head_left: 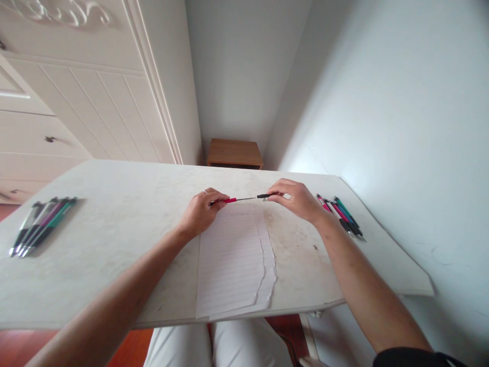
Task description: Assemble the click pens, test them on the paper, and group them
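Note:
My left hand point(201, 211) is closed around the red barrel of a pen point(229, 200). My right hand point(296, 199) pinches the pen's black tip section point(263, 195). A thin refill shows between the two parts, so the pen is pulled apart lengthwise. Both hands hover just above the far end of some lined paper sheets point(235, 260) with a torn right edge, lying on the white table point(114, 229).
Several pens point(42, 224) lie in a row at the table's left. Another bunch of pens point(344, 214) lies at the right, close to the wall. A white cabinet stands at the left, and a small wooden stand point(235, 153) is beyond the table.

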Available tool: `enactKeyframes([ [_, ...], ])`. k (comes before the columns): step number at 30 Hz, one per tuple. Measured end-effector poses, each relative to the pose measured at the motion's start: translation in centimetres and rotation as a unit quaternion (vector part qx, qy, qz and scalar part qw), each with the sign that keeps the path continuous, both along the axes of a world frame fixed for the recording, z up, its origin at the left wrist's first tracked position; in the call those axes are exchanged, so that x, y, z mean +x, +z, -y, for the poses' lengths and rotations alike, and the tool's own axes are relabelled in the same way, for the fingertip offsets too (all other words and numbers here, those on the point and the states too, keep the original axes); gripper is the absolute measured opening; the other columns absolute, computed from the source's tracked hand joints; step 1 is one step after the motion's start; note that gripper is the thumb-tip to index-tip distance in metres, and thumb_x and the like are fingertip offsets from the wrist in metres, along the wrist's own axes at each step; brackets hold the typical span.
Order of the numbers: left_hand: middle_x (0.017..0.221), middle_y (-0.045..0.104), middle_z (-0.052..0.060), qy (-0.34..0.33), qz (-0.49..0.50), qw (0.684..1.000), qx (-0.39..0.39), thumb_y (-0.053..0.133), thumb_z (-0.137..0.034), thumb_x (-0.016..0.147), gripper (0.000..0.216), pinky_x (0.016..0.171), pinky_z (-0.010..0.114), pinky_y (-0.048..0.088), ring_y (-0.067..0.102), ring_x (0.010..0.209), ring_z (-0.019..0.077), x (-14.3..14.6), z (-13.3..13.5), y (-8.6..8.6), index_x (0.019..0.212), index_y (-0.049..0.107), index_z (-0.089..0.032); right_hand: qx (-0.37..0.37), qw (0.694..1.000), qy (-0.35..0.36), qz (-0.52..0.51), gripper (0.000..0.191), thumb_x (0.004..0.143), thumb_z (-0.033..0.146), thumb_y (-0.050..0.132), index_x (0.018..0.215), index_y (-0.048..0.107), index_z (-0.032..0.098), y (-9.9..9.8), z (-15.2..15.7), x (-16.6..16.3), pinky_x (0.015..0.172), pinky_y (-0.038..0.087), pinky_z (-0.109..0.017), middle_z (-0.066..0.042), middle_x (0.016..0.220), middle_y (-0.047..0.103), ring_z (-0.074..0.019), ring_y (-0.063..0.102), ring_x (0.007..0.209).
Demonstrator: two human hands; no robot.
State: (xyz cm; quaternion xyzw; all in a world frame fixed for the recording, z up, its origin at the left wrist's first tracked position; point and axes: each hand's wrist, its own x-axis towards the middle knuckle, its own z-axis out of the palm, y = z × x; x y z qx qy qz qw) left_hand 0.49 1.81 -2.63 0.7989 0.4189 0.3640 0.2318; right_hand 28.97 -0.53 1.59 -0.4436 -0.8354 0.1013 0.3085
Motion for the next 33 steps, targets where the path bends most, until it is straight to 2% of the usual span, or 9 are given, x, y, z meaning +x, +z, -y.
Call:
enactKeyframes([
  [6, 0.094, 0.072, 0.006, -0.002, -0.002, 1.000, 0.009, 0.055, -0.028, 0.086, 0.022, 0.081, 0.035, 0.051, 0.065, 0.084, 0.0203, 0.0, 0.0, 0.0, 0.093, 0.074, -0.020, 0.030, 0.999, 0.007, -0.012, 0.013, 0.090, 0.031, 0.064, 0.091, 0.073, 0.022, 0.0, 0.2, -0.3, 0.079, 0.050, -0.032, -0.006, 0.091, 0.068, -0.0188, 0.065, 0.086],
  [13, 0.093, 0.072, 0.005, -0.009, 0.000, 1.000, 0.021, 0.056, -0.025, 0.086, 0.020, 0.081, 0.034, 0.051, 0.065, 0.085, 0.0199, 0.0, 0.0, -0.2, 0.093, 0.074, -0.021, 0.030, 0.999, 0.013, -0.015, 0.011, 0.089, 0.029, 0.064, 0.091, 0.073, 0.023, 0.1, 0.3, -0.5, 0.079, 0.051, -0.034, -0.006, 0.090, 0.069, -0.0200, 0.065, 0.085],
  [25, 0.093, 0.072, 0.006, -0.010, -0.001, 1.000, 0.023, 0.057, -0.024, 0.087, 0.021, 0.079, 0.033, 0.051, 0.064, 0.082, 0.0187, 0.0, 0.1, -0.2, 0.096, 0.075, -0.020, 0.062, 0.997, 0.034, -0.013, 0.011, 0.090, 0.025, 0.063, 0.092, 0.073, 0.021, -0.3, 0.2, -0.6, 0.077, 0.051, -0.032, -0.006, 0.090, 0.067, -0.0185, 0.065, 0.084],
  [33, 0.095, 0.070, 0.006, -0.071, 0.027, 0.995, 0.060, 0.056, -0.025, 0.091, 0.021, 0.081, 0.031, 0.053, 0.066, 0.086, 0.0180, 0.6, 1.1, -0.1, 0.100, 0.075, -0.022, 0.060, 0.995, 0.078, -0.010, 0.012, 0.091, 0.025, 0.062, 0.096, 0.073, 0.022, -1.4, 0.6, -2.5, 0.076, 0.052, -0.032, -0.007, 0.089, 0.067, -0.0181, 0.064, 0.083],
])
